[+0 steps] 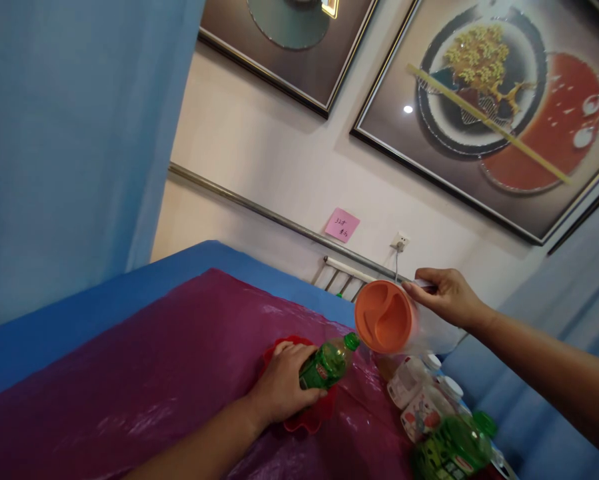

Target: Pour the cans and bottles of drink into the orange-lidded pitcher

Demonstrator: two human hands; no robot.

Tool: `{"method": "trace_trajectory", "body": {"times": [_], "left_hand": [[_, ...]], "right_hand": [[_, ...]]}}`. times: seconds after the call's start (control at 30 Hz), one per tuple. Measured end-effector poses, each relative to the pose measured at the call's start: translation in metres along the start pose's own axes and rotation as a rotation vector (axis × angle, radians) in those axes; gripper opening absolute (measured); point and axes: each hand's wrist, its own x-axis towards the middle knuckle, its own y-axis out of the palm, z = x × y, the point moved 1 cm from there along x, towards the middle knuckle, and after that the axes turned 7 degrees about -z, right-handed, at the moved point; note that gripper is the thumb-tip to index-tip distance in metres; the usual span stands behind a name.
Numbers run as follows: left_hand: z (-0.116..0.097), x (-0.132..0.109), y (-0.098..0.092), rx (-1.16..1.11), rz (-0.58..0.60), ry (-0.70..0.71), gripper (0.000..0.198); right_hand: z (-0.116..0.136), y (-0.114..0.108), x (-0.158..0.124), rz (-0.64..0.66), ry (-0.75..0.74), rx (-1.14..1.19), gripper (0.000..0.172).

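My left hand (284, 387) is wrapped round a small green-labelled bottle (326, 363) with a green neck, tilted with its top towards the right. Beneath that hand and bottle lies a red dish with a scalloped rim (306, 419), mostly covered from sight. In my right hand (446, 293), a clear pitcher with an orange lid (384, 317) is held by its handle. The pitcher is tipped so its lid faces me, close to the bottle's top. Whether any liquid passes between them cannot be made out.
At the right edge of the table stand two white-capped bottles (422, 400) and a large green-capped bottle (454, 450). A dark pink plastic sheet (169, 360) covers the blue tabletop (189, 257). Blue curtains (69, 133) hang at both sides. A metal rail (259, 208) runs along the wall.
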Motion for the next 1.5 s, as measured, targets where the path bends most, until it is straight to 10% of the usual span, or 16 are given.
{"method": "trace_trajectory", "body": {"times": [1.5], "left_hand": [[-0.0011,-0.0009,-0.0013,-0.016,0.009,0.014,0.06]], "right_hand": [[-0.0032,-0.0019,-0.0031,0.029,0.009,-0.008,0.049]]}}
